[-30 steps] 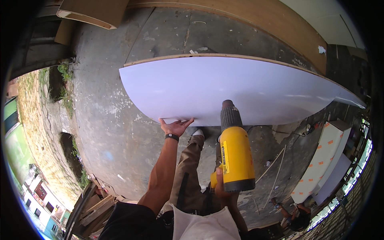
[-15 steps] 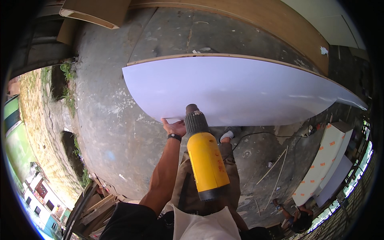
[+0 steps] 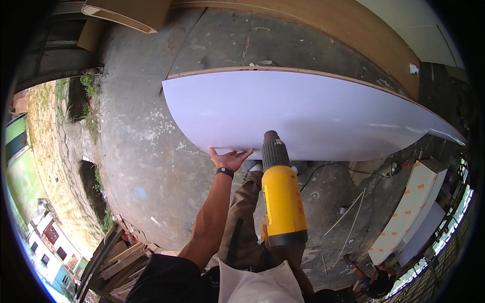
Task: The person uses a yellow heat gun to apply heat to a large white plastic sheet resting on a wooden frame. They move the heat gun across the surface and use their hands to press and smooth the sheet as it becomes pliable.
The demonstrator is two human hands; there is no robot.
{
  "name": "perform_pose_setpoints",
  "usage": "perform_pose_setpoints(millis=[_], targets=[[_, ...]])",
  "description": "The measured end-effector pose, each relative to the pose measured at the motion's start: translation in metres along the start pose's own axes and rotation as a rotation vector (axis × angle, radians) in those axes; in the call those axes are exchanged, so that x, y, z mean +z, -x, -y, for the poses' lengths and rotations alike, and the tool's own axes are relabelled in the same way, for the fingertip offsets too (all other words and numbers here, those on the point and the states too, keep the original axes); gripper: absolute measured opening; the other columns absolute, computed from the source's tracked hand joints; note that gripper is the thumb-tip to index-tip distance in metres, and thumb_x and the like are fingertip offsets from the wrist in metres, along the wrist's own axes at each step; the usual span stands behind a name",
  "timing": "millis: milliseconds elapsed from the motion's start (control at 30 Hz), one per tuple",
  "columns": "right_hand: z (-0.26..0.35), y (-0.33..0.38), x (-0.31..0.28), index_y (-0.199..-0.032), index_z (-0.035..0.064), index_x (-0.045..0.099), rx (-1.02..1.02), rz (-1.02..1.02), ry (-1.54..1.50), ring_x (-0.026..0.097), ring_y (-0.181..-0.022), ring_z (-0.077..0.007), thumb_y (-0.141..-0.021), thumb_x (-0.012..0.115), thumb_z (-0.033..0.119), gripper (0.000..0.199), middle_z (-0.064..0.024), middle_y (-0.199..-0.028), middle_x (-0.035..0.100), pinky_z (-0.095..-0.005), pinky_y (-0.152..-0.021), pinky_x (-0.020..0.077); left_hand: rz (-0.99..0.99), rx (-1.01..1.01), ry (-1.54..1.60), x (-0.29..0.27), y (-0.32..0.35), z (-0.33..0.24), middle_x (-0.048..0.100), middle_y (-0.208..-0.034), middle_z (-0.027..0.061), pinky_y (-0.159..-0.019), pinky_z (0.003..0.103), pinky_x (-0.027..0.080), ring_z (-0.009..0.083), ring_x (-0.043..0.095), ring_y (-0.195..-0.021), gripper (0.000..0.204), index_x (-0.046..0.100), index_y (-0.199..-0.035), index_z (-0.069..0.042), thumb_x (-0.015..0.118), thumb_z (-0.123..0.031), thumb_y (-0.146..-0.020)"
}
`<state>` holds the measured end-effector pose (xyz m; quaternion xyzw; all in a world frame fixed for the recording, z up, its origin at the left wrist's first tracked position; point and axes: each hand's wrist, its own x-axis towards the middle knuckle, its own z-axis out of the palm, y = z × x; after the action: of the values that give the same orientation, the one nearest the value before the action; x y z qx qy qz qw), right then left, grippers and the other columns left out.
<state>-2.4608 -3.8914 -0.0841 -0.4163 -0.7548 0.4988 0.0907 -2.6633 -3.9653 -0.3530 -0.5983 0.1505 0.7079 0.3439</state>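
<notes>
A large glossy white panel spans the middle of the view, its far edge showing a strip of bare wood. At its near edge my left hand is open, fingers spread and fingertips touching the rim. My right hand grips a yellow and black heat gun; the gun's body hides most of that hand. The dark nozzle points away from me, over the panel's near part, to the right of my left hand.
A black cord runs right across the stained concrete floor. Thin strips lie right of my legs. Wood offcuts are piled at lower left. Wrapped white boards stand at right, with another person near them. A brown board lines the back.
The heat gun has moved right along the panel's near edge. My left hand's fingers have spread wider at the edge, and more of its palm shows. My view has shifted slightly.
</notes>
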Motion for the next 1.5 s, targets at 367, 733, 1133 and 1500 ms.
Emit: perform_pose_setpoints(millis=[367,733,1133,1500], targets=[[0.012,-0.020,0.061,-0.101,-0.0041,0.065,-0.311,0.034,-0.146,0.064,-0.078,-0.0311,-0.072,0.071,0.020,0.038,-0.0174,-0.097,0.064,-0.0378,-0.060,0.0507,0.027,-0.043,-0.013,-0.015,-0.024,-0.005,-0.004,-0.166,0.0193,-0.116,0.071,0.021,0.0474,0.004,-0.151,0.127,-0.015,-0.156,-0.004,0.052,-0.082,-0.081],[-0.018,-0.001,0.008,-0.107,-0.0037,0.063,-0.085,-0.031,0.037,0.064,-0.084,-0.0309,-0.078,0.071,0.018,0.037,-0.0169,-0.102,0.064,-0.0383,-0.067,0.0511,-0.040,-0.003,-0.037,0.017,0.003,0.019,-0.007,-0.165,0.0227,-0.114,0.072,0.024,0.0475,0.007,-0.150,0.127,-0.012,-0.154,0.005,0.042,-0.085,-0.083],[-0.038,0.007,0.007,-0.113,-0.0033,0.060,-0.061,-0.023,0.045,0.064,-0.090,-0.0310,-0.084,0.071,0.015,0.037,-0.0165,-0.106,0.064,-0.0389,-0.075,0.0512,0.198,0.028,-0.107,0.002,-0.005,0.019,0.007,-0.163,0.0224,-0.109,0.079,0.022,0.0512,0.013,-0.147,0.104,0.011,-0.158,-0.010,0.033,-0.082,-0.086],[-0.090,0.025,-0.006,-0.119,-0.0030,0.058,0.046,-0.072,0.079,0.063,-0.096,-0.0310,-0.089,0.071,0.013,0.037,-0.0161,-0.110,0.064,-0.0395,-0.082,0.0513,-0.099,0.087,-0.043,0.023,0.006,0.028,-0.007,-0.165,0.0201,-0.117,0.070,0.020,0.0419,0.001,-0.153,0.126,-0.006,-0.158,-0.001,0.050,-0.083,-0.080]])
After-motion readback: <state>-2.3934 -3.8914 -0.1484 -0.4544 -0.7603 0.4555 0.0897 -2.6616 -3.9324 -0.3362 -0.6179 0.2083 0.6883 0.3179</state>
